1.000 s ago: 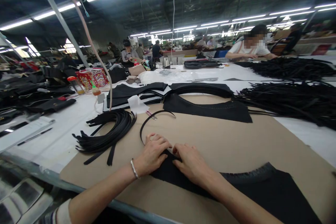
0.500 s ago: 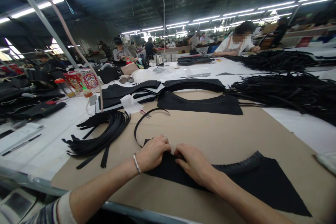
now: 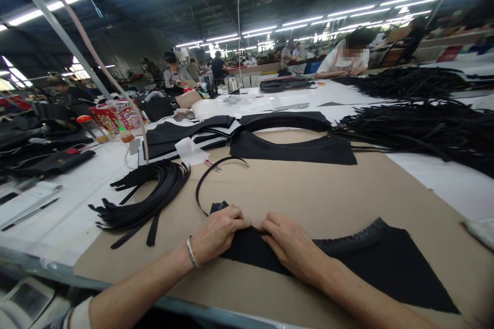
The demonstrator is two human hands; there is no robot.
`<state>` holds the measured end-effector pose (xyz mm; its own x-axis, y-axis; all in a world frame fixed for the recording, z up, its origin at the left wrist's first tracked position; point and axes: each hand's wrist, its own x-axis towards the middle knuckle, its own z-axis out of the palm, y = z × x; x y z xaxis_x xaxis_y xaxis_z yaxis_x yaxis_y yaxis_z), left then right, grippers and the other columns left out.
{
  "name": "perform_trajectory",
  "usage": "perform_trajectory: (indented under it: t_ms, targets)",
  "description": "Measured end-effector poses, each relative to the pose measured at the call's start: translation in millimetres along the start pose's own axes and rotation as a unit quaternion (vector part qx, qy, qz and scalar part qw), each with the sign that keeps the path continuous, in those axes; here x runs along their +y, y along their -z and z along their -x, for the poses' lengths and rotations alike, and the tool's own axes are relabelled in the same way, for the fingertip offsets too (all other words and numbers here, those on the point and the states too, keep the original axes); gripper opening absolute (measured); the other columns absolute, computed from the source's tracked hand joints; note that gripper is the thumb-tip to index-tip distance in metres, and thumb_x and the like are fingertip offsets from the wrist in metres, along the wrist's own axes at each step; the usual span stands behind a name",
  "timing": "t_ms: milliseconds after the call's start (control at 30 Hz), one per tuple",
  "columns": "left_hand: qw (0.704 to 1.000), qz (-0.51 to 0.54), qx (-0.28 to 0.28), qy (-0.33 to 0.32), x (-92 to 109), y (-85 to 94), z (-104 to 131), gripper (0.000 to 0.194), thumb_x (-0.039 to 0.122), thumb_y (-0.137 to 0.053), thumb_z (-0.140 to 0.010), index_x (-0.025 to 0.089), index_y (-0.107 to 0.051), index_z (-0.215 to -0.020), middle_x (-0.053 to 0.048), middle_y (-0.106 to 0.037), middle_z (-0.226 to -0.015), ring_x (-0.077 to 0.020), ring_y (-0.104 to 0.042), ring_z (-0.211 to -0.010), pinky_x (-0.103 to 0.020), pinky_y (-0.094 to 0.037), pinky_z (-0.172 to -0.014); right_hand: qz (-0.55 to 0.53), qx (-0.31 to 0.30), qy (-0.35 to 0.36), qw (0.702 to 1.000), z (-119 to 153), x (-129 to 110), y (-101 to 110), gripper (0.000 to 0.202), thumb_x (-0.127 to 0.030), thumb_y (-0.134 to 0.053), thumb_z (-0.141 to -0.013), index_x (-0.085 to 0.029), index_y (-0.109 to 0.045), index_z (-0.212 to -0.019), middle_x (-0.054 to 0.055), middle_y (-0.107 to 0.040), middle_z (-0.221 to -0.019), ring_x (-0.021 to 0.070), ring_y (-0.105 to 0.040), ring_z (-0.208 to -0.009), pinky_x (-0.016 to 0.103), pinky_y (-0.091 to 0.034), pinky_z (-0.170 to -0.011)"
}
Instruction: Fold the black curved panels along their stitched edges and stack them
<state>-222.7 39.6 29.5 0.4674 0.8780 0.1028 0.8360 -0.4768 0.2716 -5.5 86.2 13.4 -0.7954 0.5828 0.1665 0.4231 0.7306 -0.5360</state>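
Note:
A black panel with a curved upper edge lies flat on the tan board in front of me. Its curved edge looks folded and pleated on the right stretch. My left hand pinches this edge near the panel's left end. Close beside it, my right hand is closed on the same edge, thumb and fingers together. A thin black strip curls up from the panel's left end, behind my left hand. My fingers hide the exact spot they grip.
Beyond my hands lie more black curved panels and small pink-handled snips. A bundle of black strips lies left on the tan board. Tangled black strips are heaped at right. A co-worker leans over the table's far side.
My left hand has shifted slightly left and down along the edge, widening the gap between my hands. My right hand stays nearly in place. The view has tilted a little.

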Motion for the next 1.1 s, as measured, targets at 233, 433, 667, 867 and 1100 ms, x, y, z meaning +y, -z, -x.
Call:
perform_trajectory:
  t_ms: [233,433,667,867,1100]
  targets:
    - [1.000,0.010,-0.018,0.009,11.3,6.3,2.0,0.049,0.002,-0.036,-0.087,0.031,-0.061,-0.117,-0.003,-0.054,-0.091,-0.0161,-0.049,-0.088,-0.027,-0.043,-0.081,0.007,-0.007,0.015,1.000,8.5,3.3,6.4,0.017,-0.012,-0.044,-0.090,-0.019,-0.059,-0.094,0.005,-0.055,-0.092,0.0178,-0.052,-0.088,0.031,-0.043,-0.082]
    - [0.999,-0.009,-0.029,-0.008,17.6,4.8,6.7,0.049,0.009,-0.037,-0.089,0.037,-0.053,-0.126,-0.004,-0.050,-0.097,-0.0182,-0.048,-0.091,-0.032,-0.043,-0.083,0.032,-0.012,0.037,0.999,17.4,6.5,9.6,0.016,-0.014,-0.042,-0.091,-0.018,-0.058,-0.093,0.006,-0.054,-0.093,0.0182,-0.051,-0.087,0.032,-0.043,-0.080]
    - [0.999,-0.032,-0.030,-0.017,18.9,1.9,9.4,0.049,0.010,-0.038,-0.089,0.036,-0.050,-0.129,-0.006,-0.050,-0.104,-0.0197,-0.049,-0.094,-0.036,-0.042,-0.086,-0.017,-0.018,0.027,0.999,28.9,13.3,21.0,0.017,-0.014,-0.041,-0.092,-0.019,-0.057,-0.090,0.004,-0.055,-0.092,0.0172,-0.051,-0.087,0.031,-0.042,-0.081]
    - [0.999,-0.007,-0.013,-0.030,21.0,-4.1,6.5,0.045,0.005,-0.035,-0.089,0.027,-0.055,-0.123,-0.006,-0.051,-0.120,-0.0193,-0.046,-0.110,-0.036,-0.036,-0.098,-0.013,-0.024,0.042,0.999,38.4,20.9,26.8,0.021,-0.018,-0.039,-0.095,-0.020,-0.058,-0.090,0.004,-0.056,-0.091,0.0172,-0.051,-0.086,0.031,-0.042,-0.080]
    - [0.997,-0.014,-0.058,-0.043,32.1,0.8,-5.2,0.045,0.012,-0.033,-0.093,0.030,-0.047,-0.132,-0.004,-0.055,-0.094,-0.0182,-0.048,-0.088,-0.032,-0.041,-0.084,-0.009,-0.028,0.054,0.998,46.9,29.1,32.9,0.022,-0.019,-0.038,-0.095,-0.020,-0.060,-0.092,0.005,-0.057,-0.092,0.0170,-0.051,-0.087,0.031,-0.041,-0.081]
